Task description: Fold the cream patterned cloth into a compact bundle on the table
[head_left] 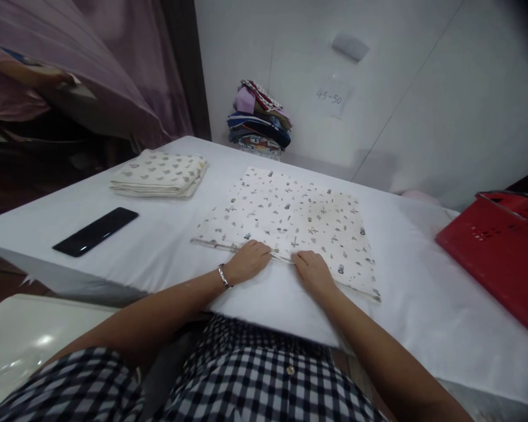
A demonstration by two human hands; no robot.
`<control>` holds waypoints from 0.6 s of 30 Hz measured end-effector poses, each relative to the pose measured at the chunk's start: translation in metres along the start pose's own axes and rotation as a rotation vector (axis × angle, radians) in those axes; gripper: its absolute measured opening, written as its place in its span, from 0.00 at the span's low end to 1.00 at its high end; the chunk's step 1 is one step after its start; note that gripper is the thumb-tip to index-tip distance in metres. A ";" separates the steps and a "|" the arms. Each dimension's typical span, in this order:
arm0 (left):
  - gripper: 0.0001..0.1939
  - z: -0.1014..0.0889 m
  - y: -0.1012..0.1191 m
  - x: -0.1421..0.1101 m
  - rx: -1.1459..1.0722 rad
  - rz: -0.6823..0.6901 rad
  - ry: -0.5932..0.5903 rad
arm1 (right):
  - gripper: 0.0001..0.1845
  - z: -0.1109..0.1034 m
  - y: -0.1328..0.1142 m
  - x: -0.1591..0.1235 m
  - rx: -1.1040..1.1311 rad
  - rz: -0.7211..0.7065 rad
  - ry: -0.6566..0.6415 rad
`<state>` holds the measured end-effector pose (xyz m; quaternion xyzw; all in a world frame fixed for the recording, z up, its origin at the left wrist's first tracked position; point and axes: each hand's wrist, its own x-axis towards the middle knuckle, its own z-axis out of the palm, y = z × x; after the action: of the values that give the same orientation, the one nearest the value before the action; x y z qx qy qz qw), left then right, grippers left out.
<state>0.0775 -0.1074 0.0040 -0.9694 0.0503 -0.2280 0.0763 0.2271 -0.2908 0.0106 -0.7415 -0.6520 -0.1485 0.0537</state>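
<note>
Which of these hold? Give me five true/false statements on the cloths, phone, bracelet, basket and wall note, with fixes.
1. The left hand and right hand are both at the near edge of the spread cloth. True.
2. The phone lies on top of the folded cloth. False: it lies on the white table cover, nearer the person.
3. The bracelet is on the right wrist. False: left wrist.
4. The basket is red. True.
5. The wall note reads "20-25". False: it reads "45-50".
</note>
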 end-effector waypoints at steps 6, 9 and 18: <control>0.12 -0.001 -0.001 0.000 -0.011 0.015 0.006 | 0.13 0.009 -0.004 0.007 -0.016 -0.002 0.017; 0.11 -0.002 -0.001 0.000 -0.038 0.007 -0.022 | 0.13 0.012 -0.003 0.006 0.004 -0.023 0.026; 0.06 -0.006 0.005 0.002 -0.079 -0.113 -0.128 | 0.16 0.021 0.000 0.001 0.062 -0.059 0.041</control>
<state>0.0763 -0.1136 0.0092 -0.9855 -0.0004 -0.1675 0.0281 0.2303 -0.2837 -0.0092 -0.7168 -0.6767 -0.1449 0.0853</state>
